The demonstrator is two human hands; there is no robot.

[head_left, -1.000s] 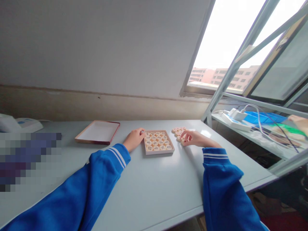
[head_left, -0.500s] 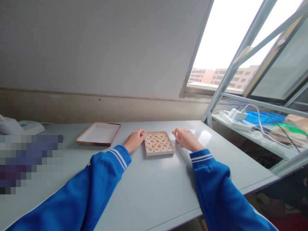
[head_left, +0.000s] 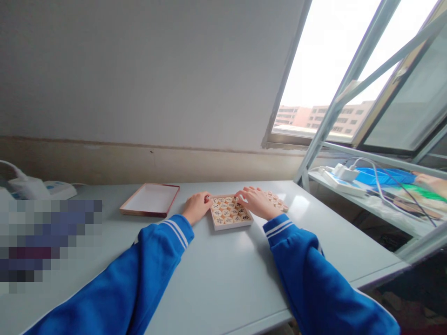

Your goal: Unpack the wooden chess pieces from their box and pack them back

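Wooden game pieces (head_left: 228, 211) fill the box (head_left: 230, 224). Now the right hand (head_left: 256, 203) has moved from the loose pieces (head_left: 276, 201) onto the box, fingers spread. Left hand (head_left: 197, 208) curls against the box edge.

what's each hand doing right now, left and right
Left hand: loosely curled, resting against the box of chess pieces, holding nothing.
Right hand: open, fingers over the box; a held piece cannot be told.

Left hand (head_left: 196, 207) curled, resting against the box's (head_left: 230, 224) left edge; right hand (head_left: 256, 203) flat, fingers spread over it.
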